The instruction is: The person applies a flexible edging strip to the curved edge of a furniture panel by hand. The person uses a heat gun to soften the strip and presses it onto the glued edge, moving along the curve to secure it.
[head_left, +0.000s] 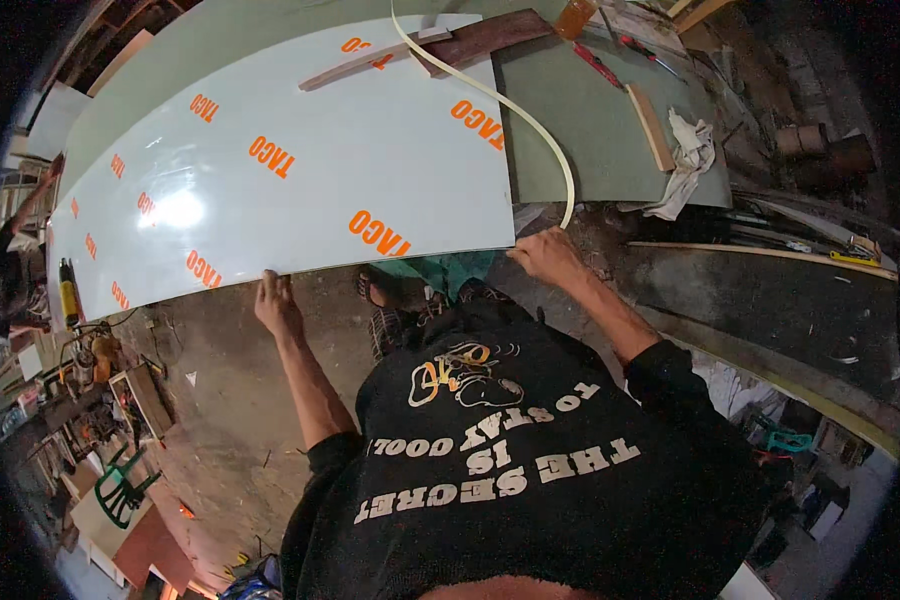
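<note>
A large glossy white panel [300, 190] with orange printing lies flat before me. My right hand [550, 257] is closed at its near right corner, thumb and finger pressed to the edge. A long, thin cream edging strip [542, 128] loops down over the panel's right side and runs into this hand. My left hand [279, 305] is farther left along the near edge, fingers curled with a fingertip on the rim. The underside of its grip is hidden.
On the panel's far side lie a wooden strip [355, 66] and a dark reddish board [490, 38]. The greenish worktop [620, 165] holds a wooden block [650, 127], a white rag [688, 165] and a screwdriver [650, 55]. Another person [15, 255] is at the far left.
</note>
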### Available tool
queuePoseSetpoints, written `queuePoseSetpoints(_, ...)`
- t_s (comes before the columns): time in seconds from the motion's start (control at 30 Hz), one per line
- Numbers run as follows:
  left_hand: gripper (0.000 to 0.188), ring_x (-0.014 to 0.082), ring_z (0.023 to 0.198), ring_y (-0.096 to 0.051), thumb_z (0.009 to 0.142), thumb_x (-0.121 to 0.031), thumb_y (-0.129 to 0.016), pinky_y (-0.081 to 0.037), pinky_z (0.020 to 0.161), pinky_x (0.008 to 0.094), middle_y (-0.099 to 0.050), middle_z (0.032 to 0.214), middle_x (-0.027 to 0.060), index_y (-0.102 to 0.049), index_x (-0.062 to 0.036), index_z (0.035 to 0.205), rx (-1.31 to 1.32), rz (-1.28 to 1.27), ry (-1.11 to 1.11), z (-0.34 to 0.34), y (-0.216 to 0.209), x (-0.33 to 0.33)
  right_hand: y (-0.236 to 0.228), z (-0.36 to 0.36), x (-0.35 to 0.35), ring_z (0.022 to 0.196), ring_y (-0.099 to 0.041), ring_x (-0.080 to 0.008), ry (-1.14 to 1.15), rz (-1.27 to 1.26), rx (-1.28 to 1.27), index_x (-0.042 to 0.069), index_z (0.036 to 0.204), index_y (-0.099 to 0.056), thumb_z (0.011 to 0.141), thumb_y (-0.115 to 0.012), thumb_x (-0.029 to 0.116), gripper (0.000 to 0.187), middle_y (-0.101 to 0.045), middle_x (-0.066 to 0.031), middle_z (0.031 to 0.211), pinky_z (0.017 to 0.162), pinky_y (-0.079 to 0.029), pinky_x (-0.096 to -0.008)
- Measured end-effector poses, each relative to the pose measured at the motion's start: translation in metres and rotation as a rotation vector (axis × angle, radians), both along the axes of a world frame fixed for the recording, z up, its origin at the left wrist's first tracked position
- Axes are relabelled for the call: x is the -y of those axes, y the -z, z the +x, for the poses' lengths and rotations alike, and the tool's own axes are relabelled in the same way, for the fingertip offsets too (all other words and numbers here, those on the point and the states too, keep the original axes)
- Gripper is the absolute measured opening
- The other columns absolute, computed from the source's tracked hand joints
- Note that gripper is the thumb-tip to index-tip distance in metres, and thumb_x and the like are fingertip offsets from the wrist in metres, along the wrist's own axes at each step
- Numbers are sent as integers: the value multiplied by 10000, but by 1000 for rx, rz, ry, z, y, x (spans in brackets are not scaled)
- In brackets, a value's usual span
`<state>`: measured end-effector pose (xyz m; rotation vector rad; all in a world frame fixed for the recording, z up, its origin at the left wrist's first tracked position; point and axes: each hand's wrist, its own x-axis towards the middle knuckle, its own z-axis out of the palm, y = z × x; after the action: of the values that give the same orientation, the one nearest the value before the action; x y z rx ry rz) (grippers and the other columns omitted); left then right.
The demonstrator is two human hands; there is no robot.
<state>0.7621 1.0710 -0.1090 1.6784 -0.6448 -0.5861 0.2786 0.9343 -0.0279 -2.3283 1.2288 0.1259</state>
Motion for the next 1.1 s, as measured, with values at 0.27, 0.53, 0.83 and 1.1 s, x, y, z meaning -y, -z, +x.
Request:
queuePoseSetpoints(0.27,318,173,889,-582,953,-251,-600,-500,818,324,-609,935,101,-613,66,966,-376,-62,-61,-88,-17,17,4,-4,1,702,-659,-355,30,-28,21,41,772,-693,885,-600,359,350,-670,-157,727,675,-503,-490)
queuePoseSetpoints(0.53,273,152,825,-617,939,-190,-630,-509,683,263,-646,1000,79,-603,55,1055,-375,125,127,-167,-37,29,12,-17,-7,701,-652,-288,-40,-104,46,127,868,-714,893,-599,295,205,-683,-94,763,688,-438,-458)
queuePoseSetpoints(0.83,200,98,780,-564,913,-169,-656,-474,670,261,-603,888,26,-592,10,977,-531,-48,0,-182,-38,37,14,-21,-2,700,-658,-271,-114,-200,195,155,864,-707,880,-592,243,146,-683,-74,761,669,-452,-446)
queuePoseSetpoints(1.1,363,188,898,-664,900,-166,-675,-564,751,333,-674,992,127,-543,66,1145,-571,-54,25,-180,-26,33,15,-20,7,628,-648,-289,-139,-231,201,156,840,-704,858,-615,228,116,-677,-77,729,554,-484,-453)
